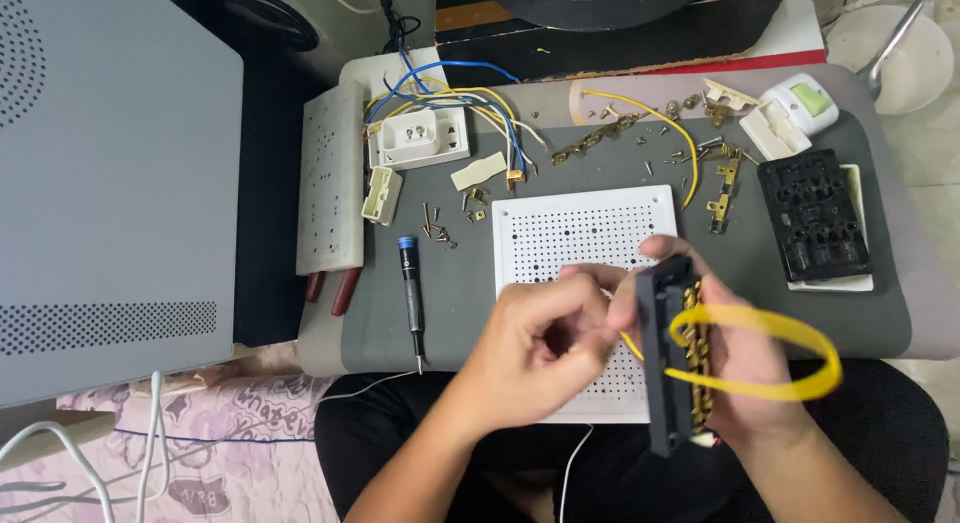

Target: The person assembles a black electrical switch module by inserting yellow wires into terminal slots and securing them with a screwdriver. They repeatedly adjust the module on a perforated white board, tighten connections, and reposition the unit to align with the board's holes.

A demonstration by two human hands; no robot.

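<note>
Held upright in the right hand (745,368), above the near edge of the tabletop (440,293): a black socket strip body (665,358), long axis running near-to-far, open side turned right to show a row of brass contacts (697,358). Right fingers wrapped round its back and far end, clamping it. Looping out from the contacts to the right, a yellow wire (790,353), curving back in near the strip's lower end. Left hand (535,348) just left of the strip, fingers curled and pressed together close against its left face, seemingly pinching something small; cannot tell what. Beneath both hands, a white perforated board (580,233). Left of that, lying near-to-far, a small screwdriver (411,298) with 1 blue band, nearer the left hand.
</note>
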